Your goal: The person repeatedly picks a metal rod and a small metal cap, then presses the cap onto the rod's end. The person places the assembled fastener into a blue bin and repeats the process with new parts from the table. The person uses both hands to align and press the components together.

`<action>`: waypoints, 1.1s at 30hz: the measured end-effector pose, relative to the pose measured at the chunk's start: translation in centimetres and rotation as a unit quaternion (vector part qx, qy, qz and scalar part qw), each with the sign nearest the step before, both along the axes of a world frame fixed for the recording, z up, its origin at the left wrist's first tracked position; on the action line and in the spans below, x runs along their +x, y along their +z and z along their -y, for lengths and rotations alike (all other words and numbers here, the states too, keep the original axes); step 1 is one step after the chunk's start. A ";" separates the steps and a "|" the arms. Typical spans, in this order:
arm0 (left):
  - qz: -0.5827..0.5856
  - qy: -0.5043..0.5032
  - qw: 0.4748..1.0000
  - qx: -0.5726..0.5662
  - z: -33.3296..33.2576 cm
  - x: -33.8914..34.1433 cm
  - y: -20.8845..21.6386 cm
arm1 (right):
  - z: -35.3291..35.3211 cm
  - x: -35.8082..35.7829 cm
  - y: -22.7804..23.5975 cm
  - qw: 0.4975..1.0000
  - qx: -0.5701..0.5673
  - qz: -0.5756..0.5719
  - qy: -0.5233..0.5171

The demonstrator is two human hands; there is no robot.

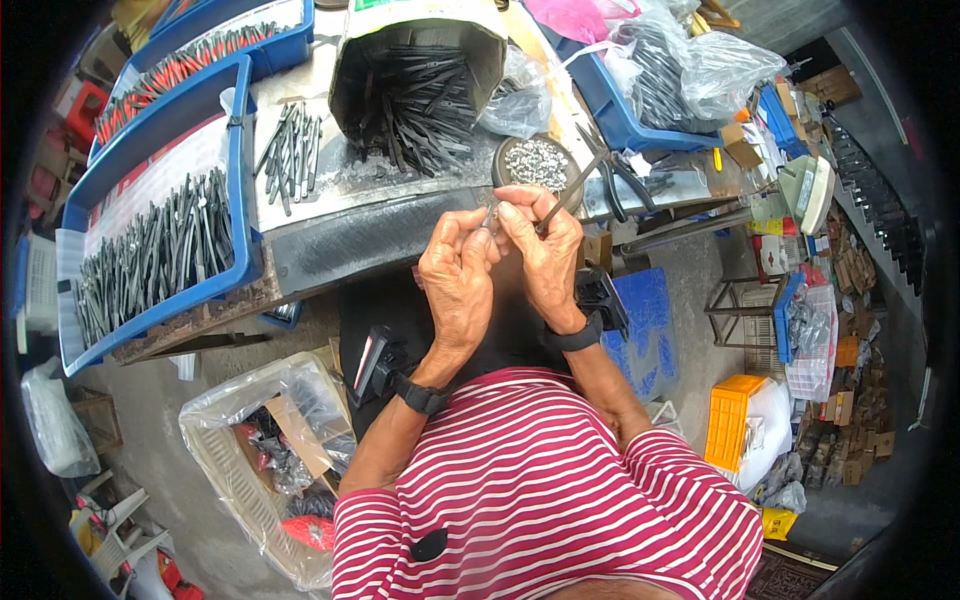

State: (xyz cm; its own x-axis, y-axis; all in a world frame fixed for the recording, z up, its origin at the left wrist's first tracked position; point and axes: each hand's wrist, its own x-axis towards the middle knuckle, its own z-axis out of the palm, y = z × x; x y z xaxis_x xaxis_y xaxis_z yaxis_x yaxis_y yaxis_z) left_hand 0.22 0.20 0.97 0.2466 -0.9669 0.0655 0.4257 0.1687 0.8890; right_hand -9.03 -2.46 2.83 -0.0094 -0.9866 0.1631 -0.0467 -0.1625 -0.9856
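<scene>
My left hand (459,275) and my right hand (545,250) meet at the table's front edge, both with fingers closed. Between their fingertips sits a tiny greyish piece, too small to name. A long dark metal tool (578,183) slants up and right out of my right hand; its kind is unclear. Just beyond, small shiny metal parts (537,163) fill a round bowl. Farther back, a tipped container (362,62) spills slim black pieces (425,115) toward me. Several similar pieces (291,150) lie loose left of it. Black-handled pliers (622,185) rest right of the bowl.
At left, one blue tray (244,165) holds many black pieces, and another (282,55) holds red and black ones. A blue bin (600,85) with plastic bags stands at back right. Below the table at left is a plastic-lined basket (205,440); an orange crate (728,420) stands at right.
</scene>
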 end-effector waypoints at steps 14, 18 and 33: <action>-0.072 -0.087 0.992 0.050 0.1 0.9 0.2 | 4.1 -2.6 2.4 0.997 -0.001 -0.077 -0.010; -0.076 -0.101 0.991 0.042 -0.1 0.9 0.3 | 9.4 -3.8 3.6 0.993 -0.063 -0.099 0.010; -0.065 -0.104 0.991 0.048 -0.4 1.3 0.3 | 22.7 -1.8 -0.6 0.879 -0.045 -0.471 -0.059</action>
State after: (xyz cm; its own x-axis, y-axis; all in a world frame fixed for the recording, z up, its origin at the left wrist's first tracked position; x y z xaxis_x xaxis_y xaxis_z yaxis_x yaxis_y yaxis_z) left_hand 1.48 0.57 1.25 0.0407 -0.9980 -0.0492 0.5543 -0.0184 0.8321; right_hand -10.85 -25.12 2.18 0.0695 -0.9705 0.2307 -0.8574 -0.1764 -0.4835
